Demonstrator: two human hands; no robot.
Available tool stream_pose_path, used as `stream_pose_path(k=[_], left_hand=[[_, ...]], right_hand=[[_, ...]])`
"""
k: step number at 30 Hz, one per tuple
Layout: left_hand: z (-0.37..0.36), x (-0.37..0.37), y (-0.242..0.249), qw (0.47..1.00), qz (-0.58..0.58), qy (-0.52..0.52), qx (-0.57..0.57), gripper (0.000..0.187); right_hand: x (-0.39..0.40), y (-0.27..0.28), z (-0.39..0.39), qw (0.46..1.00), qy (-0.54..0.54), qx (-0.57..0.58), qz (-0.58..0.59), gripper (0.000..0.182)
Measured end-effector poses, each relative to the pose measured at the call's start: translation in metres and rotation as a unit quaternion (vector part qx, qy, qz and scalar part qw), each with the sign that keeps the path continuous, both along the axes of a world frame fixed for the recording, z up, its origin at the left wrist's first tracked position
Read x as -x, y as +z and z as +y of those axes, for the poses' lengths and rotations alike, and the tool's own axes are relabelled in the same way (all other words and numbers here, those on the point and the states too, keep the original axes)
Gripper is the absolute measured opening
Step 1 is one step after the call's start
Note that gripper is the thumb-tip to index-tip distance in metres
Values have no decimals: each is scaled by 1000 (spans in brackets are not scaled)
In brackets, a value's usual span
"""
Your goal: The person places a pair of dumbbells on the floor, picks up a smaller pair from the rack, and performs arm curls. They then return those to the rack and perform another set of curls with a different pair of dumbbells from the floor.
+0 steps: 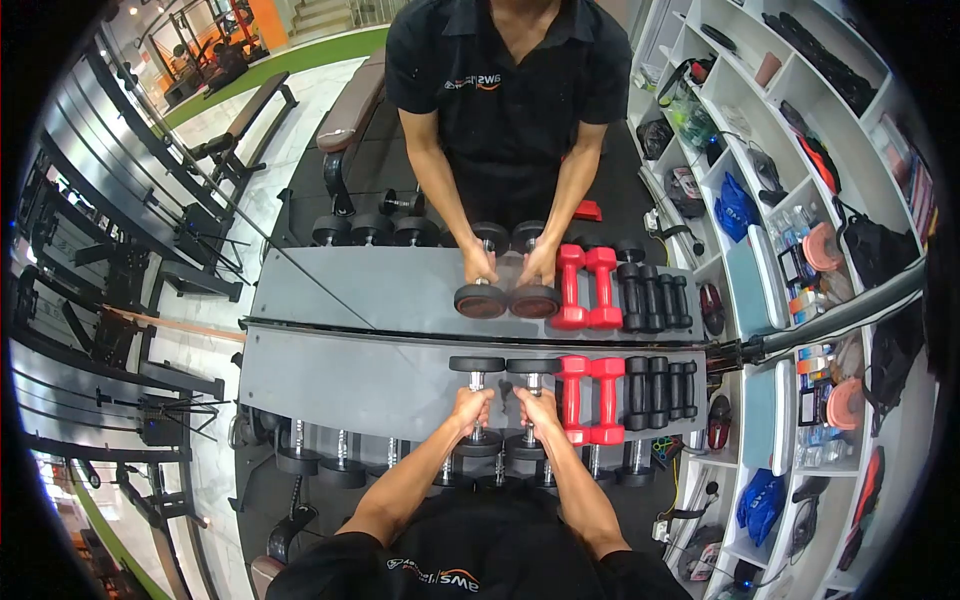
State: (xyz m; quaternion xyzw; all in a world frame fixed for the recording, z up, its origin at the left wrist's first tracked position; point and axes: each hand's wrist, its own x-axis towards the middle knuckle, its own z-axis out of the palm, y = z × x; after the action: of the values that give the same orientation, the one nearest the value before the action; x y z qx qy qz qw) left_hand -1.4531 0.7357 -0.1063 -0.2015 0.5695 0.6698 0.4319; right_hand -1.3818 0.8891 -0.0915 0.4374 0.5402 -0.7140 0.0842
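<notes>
From remote stn I read: L hand (472,410) wrapped round left chrome-handled dumbbell w/ round black heads (477,364); R hand (537,408) likewise grasping right chrome-handled dumbbell w/ round black heads (533,366). Both at 12 o'clock, side by side over flat grey shelf top (340,385); can't tell if it bears wt. Axes approx 12–6, prob. so each palm closes from outer side. Red angular-headed dumbbells (607,400) parallel at 1 o'clock, prob. to save space.

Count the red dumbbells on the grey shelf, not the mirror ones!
2. One red dumbbell is just right of the right hand; the other red dumbbell lies between that one and the small black dumbbells.
</notes>
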Motion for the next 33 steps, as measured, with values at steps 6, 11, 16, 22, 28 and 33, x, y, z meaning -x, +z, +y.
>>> stream_pose_path(k=[6,11,16,22,28,33], left_hand=[[4,8,-20,1000,-6,-3,15,23],[4,17,-38,999,-31,-16,4,22],[0,24,-35,998,-51,-22,16,27],[-1,25,-37,998,-51,-29,14,26],[-1,25,-37,998,-57,-29,20,27],[-2,25,-41,998,-61,-22,17,26]], right_hand=[[14,-17,6,1000,-6,5,-12,25],[17,-27,8,999,-7,29,-12,24],[19,-35,11,999,-7,36,-23,23],[19,-51,9,998,-19,46,-31,23],[23,-57,7,998,-21,39,-52,22],[28,-54,6,997,-28,25,-68,24]])
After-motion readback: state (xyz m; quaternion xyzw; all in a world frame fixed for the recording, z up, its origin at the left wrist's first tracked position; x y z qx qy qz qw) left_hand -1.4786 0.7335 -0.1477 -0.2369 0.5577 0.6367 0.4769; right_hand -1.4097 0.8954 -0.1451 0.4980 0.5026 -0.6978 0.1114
